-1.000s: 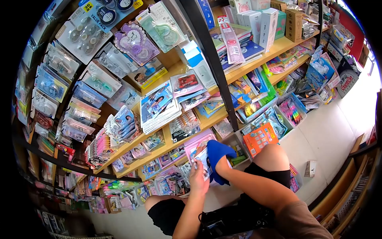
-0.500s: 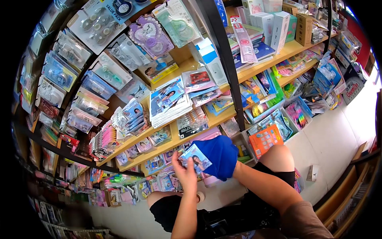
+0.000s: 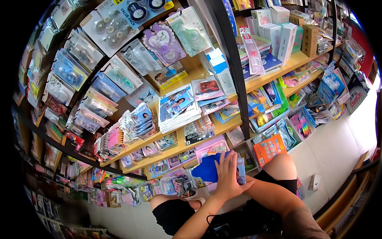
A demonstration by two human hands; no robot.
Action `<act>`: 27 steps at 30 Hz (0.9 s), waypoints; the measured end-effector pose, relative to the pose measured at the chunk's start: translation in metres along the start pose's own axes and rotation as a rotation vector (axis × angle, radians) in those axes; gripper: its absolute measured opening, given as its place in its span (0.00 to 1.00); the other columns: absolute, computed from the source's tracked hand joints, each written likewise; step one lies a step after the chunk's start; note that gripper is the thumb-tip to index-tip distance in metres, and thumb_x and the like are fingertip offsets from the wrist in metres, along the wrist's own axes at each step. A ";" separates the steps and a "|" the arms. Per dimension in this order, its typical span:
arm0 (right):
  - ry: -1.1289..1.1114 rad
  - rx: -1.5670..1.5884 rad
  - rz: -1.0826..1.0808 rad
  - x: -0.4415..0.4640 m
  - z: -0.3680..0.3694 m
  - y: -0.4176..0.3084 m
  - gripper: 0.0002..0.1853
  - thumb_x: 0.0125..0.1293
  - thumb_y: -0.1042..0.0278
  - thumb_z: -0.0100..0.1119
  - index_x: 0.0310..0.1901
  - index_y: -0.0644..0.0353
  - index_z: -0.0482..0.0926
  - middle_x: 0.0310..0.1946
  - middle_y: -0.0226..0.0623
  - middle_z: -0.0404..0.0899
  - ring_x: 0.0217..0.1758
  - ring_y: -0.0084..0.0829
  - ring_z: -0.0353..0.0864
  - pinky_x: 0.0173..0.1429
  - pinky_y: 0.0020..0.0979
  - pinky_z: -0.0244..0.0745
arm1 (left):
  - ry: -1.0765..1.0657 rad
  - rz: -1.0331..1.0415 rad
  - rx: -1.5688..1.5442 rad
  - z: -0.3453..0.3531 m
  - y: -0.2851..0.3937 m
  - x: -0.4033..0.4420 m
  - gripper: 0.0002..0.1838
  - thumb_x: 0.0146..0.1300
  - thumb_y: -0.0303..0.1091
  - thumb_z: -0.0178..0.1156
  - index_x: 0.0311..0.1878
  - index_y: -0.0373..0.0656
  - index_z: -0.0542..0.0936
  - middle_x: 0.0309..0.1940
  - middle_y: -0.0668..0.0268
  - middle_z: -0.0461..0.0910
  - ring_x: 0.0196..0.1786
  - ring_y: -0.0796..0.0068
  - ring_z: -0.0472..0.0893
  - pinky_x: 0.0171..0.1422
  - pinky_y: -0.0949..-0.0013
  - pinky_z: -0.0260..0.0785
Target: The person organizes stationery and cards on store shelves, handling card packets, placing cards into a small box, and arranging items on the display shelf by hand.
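Over a blue cloth point(image 3: 206, 169), my left hand point(image 3: 227, 179) lies with its fingers stretched and apart, the thumb pointing right. My right forearm point(image 3: 274, 192) comes in from the right, and its hand is hidden behind my left hand and the cloth, so its fingers do not show. A small picture-card packet point(image 3: 241, 170) peeks out right of my left fingers; which hand bears it I cannot tell. Both hands are above my lap, in front of the low shelf's bins.
A wooden shelf point(image 3: 223, 126) holds a stack of picture packs point(image 3: 175, 106) and bagged goods. A black post point(image 3: 238, 71) divides the racks. Carded stationery hangs at left. An orange package point(image 3: 270, 150) lies in a bin by my knee. A small white box point(image 3: 314, 182) is on the floor.
My left hand has moved right, across the blue cloth. The card packet, earlier held in it left of the cloth, now shows to the right of it. The view has shifted slightly.
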State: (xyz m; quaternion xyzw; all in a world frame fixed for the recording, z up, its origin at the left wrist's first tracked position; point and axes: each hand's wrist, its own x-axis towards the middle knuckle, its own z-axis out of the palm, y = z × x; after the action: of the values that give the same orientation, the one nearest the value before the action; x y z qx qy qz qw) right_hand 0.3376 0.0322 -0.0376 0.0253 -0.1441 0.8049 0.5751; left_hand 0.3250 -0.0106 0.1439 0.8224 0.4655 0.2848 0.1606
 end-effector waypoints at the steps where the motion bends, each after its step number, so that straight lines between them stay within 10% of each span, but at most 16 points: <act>1: 0.011 -0.090 -0.188 -0.009 0.020 0.003 0.40 0.62 0.46 0.46 0.68 0.58 0.44 0.67 0.36 0.48 0.73 0.36 0.38 0.73 0.32 0.31 | -0.014 0.007 0.009 -0.002 0.001 -0.001 0.55 0.36 0.50 0.71 0.65 0.35 0.53 0.61 0.48 0.56 0.66 0.40 0.50 0.65 0.41 0.42; 8: -0.186 0.435 0.006 0.001 0.110 -0.031 0.50 0.31 0.55 0.66 0.62 0.62 0.60 0.54 0.37 0.60 0.63 0.34 0.55 0.68 0.31 0.48 | 0.139 0.026 -0.132 -0.022 -0.015 0.006 0.52 0.35 0.46 0.72 0.63 0.36 0.56 0.56 0.49 0.61 0.59 0.46 0.60 0.63 0.51 0.54; 10: -0.173 -0.583 0.235 0.018 0.116 -0.064 0.38 0.49 0.52 0.57 0.62 0.61 0.59 0.51 0.39 0.65 0.60 0.33 0.62 0.66 0.35 0.54 | 0.215 -0.045 -0.148 -0.043 -0.019 0.018 0.51 0.33 0.42 0.72 0.61 0.35 0.57 0.55 0.49 0.61 0.57 0.47 0.62 0.61 0.54 0.56; 12: 0.118 0.049 0.409 0.017 0.131 -0.070 0.24 0.58 0.56 0.54 0.53 0.59 0.67 0.45 0.37 0.73 0.48 0.27 0.74 0.53 0.34 0.69 | 0.294 0.000 -0.009 -0.074 -0.027 0.045 0.52 0.32 0.42 0.72 0.62 0.36 0.57 0.54 0.48 0.62 0.57 0.47 0.62 0.61 0.53 0.56; 19: -0.167 -1.346 0.246 0.030 0.149 -0.074 0.10 0.63 0.65 0.43 0.38 0.60 0.73 0.33 0.35 0.75 0.36 0.30 0.77 0.41 0.29 0.73 | 0.325 0.020 0.362 -0.150 -0.089 0.167 0.50 0.41 0.48 0.69 0.64 0.36 0.56 0.56 0.48 0.61 0.59 0.51 0.62 0.63 0.58 0.55; 27: 0.124 -0.692 0.335 0.031 0.127 -0.071 0.10 0.64 0.64 0.42 0.39 0.58 0.72 0.36 0.33 0.75 0.39 0.27 0.77 0.44 0.28 0.73 | -0.099 -0.185 0.565 -0.127 -0.122 0.202 0.42 0.54 0.62 0.52 0.65 0.42 0.58 0.66 0.52 0.55 0.70 0.51 0.49 0.67 0.37 0.35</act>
State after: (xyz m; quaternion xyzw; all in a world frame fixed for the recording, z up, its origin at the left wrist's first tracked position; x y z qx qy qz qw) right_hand 0.3774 0.0486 0.1049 -0.2427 -0.3744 0.7915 0.4177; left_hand 0.2461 0.2252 0.2438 0.8014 0.5911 0.0878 -0.0270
